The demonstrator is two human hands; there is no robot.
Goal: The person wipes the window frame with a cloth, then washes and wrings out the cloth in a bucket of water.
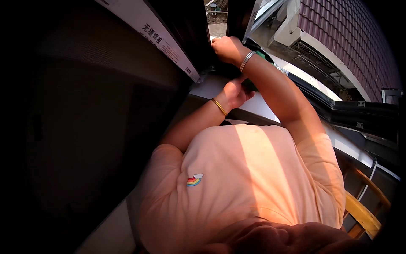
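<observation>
My right hand [230, 49], with silver bangles at the wrist, is closed in a loose fist against the dark window frame [237, 19]. A little white shows at its fingertips, but what it grips is hidden. Below it my left hand [237, 94], with a gold bangle, is curled over the pale sill [261, 106]. Something dark lies between its thumb and fingers, too shaded to name. Part of a green thing [263, 54] shows behind my right wrist.
A dark panel with a white printed strip [163, 42] stands to the left. Beyond the window are a tiled roof [351, 38] and the ground far below. A wooden chair [363, 213] is at the lower right, beside my body.
</observation>
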